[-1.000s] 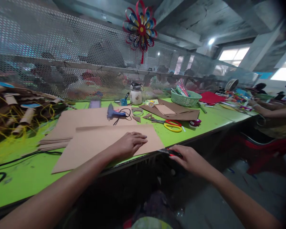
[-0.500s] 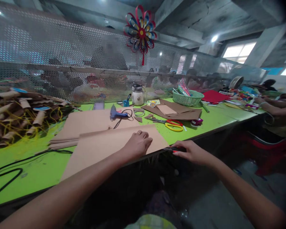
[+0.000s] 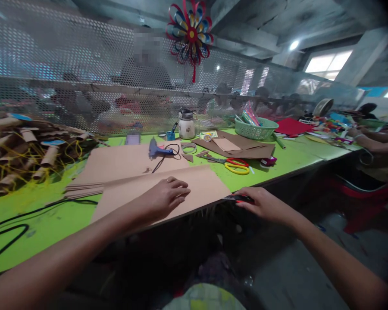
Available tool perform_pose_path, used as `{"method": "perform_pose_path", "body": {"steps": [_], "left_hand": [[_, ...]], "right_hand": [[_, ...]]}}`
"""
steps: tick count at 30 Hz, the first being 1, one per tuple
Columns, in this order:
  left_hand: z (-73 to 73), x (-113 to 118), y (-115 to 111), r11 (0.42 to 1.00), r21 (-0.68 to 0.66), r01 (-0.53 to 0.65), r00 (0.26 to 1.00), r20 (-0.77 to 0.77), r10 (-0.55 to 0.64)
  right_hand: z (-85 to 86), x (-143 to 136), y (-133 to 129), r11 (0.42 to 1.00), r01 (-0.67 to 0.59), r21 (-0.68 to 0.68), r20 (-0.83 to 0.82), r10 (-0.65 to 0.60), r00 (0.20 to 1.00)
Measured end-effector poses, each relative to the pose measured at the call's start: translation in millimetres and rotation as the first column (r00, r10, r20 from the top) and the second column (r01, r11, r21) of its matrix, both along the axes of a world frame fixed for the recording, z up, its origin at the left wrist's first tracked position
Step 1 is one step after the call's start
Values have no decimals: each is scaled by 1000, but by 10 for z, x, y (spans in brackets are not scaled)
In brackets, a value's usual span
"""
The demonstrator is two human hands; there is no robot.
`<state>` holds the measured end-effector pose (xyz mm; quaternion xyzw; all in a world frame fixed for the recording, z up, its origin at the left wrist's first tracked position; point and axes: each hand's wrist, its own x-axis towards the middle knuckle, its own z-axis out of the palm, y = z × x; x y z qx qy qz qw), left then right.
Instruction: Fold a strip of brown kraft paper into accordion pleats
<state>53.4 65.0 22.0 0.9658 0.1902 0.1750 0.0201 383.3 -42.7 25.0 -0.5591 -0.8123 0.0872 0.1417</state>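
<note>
A large sheet of brown kraft paper lies along the front edge of the table. My left hand rests on it with fingers loosely stretched and nothing in them. At the sheet's right front corner, my right hand is closed around a black-and-red utility knife. Its narrow blade points left and meets the paper's edge. Behind the sheet, a blue glue gun stands on a stack of brown paper. Scissors with red and yellow handles lie to the right of the stack.
A heap of cardboard tubes with yellow string fills the left. A white bottle, a blue pot, darker brown sheets and a green basket stand behind. A black cable curves at left. Another person's arm reaches in at right.
My left hand has slid left across the paper, its fingers now straighter. My right hand has stayed at the corner with the utility knife. The view has shifted slightly downward.
</note>
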Motion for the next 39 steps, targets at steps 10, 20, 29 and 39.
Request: {"method": "perform_pose_path", "body": {"steps": [10,20,29,39], "left_hand": [[-87,-33,21,999,20,-44,999,-26,44],[-84,-39,25,999,20,-38,999,-17,38],[-86,-34,23,999,20,-34,999,-22,34],[-79,-38,8,999,16,-39,999,-18,39]], "right_hand": [[2,-17,-30,998,-52,-21,-39,51,998],[59,-98,-98,997,-51,-51,-66,48,997],[116,-350,17,988,-136,-72,5,136,991],[157,-391,-61,986,-127,-106,-23,125,992]]}}
